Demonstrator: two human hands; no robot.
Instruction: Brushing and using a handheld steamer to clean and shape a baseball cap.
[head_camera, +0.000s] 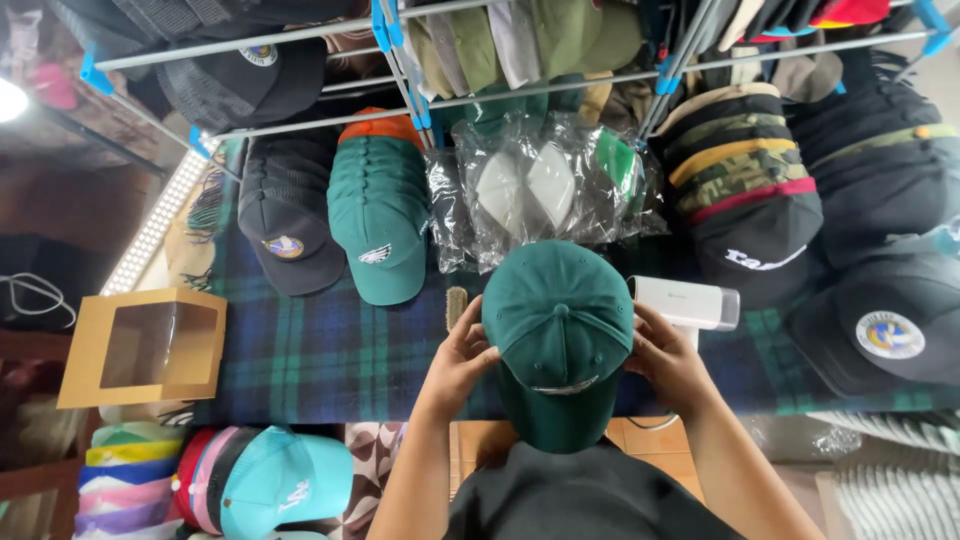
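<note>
I hold a dark green baseball cap (557, 330) in front of my chest, crown up, its brim pointing toward me. My left hand (462, 358) grips the cap's left side with fingers curled on the edge. My right hand (667, 358) grips its right side. Both hands are over the front edge of a table covered with a dark blue and green plaid cloth (320, 350).
Stacks of caps line the table's back: black (290, 215), teal green (378, 225), camouflage and black (745, 190), black with round badge (885, 330). Bagged caps (540, 190) sit centre. A white handheld device (688, 302) lies by my right hand. A cardboard window box (145, 347) stands left. Pastel caps (230, 480) are stacked below.
</note>
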